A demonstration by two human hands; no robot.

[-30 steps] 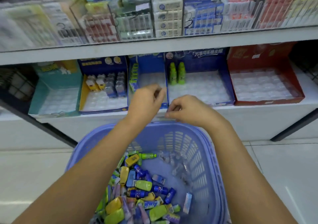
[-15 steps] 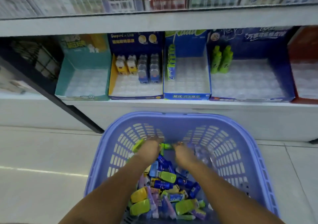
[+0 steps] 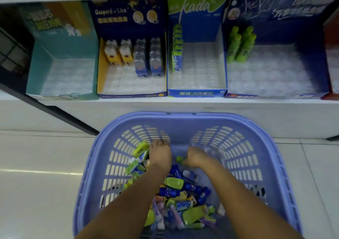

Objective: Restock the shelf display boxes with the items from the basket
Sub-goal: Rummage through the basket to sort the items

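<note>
On the far shelf (image 3: 165,103), the navy box (image 3: 128,21) reads "Gaspard et Lisa" and the blue box (image 3: 197,27) "kada". Near, the purple basket (image 3: 183,121) holds the mixed items (image 3: 176,193). The left hand (image 3: 160,156) and right hand (image 3: 197,158) are down among them, and each grip is too blurred to tell.

Lilac basket (image 3: 183,118) of mixed items (image 3: 173,182), part-filled shelf boxes (image 3: 196,93)

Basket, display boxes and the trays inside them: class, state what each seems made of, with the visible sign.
Lilac basket: moulded plastic, matt; one-piece slotted walls, rounded rim.
Teal display box, like its neighbours: probably printed cardboard, faint sheen; thin flat folded walls with graphics.
Tray in the kada box: likely thin clear plastic; see-through, dimpled, glinting.
</note>
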